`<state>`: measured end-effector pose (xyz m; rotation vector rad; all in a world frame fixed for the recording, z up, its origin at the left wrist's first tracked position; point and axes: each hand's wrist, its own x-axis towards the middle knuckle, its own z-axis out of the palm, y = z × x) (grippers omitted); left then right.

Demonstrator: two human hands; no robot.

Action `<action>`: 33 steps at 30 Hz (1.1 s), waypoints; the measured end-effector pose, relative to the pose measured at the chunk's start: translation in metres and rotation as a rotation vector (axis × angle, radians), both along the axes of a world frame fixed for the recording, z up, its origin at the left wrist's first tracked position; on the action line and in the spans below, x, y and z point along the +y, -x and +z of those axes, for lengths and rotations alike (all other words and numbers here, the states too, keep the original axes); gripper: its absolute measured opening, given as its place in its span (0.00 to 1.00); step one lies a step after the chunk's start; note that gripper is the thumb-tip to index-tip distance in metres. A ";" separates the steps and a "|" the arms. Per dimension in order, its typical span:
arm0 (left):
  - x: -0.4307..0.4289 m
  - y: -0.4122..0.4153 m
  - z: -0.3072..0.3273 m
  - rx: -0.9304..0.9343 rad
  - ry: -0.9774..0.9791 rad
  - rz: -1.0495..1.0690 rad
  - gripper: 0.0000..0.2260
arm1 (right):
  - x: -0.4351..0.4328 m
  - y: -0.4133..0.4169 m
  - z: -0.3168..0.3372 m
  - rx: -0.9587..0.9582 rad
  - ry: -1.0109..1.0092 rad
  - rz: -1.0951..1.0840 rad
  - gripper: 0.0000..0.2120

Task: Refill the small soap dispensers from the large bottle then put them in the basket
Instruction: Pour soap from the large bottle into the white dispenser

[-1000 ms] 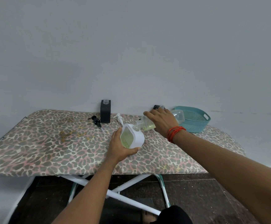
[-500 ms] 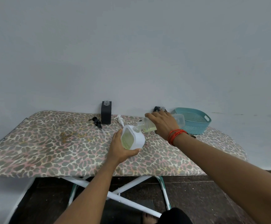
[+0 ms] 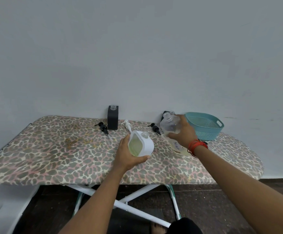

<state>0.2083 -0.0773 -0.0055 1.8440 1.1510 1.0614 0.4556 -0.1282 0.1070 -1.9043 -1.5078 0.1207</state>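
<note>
Tipped for pouring a moment ago, the large clear plastic bottle (image 3: 171, 125) now stands upright beside the teal plastic basket (image 3: 204, 125), right hand (image 3: 183, 132) wrapped around it. Left hand (image 3: 129, 154) cups the white window-fronted dispenser (image 3: 141, 145), arm extended over the leopard-print board (image 3: 53, 149).

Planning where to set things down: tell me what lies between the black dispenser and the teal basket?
In the head view: a white pump, a black pump, and the right hand holding the clear bottle.
</note>
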 end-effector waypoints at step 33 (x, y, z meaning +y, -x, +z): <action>-0.058 0.001 0.008 -0.046 0.121 0.115 0.42 | -0.052 -0.034 -0.053 0.423 -0.270 -0.276 0.34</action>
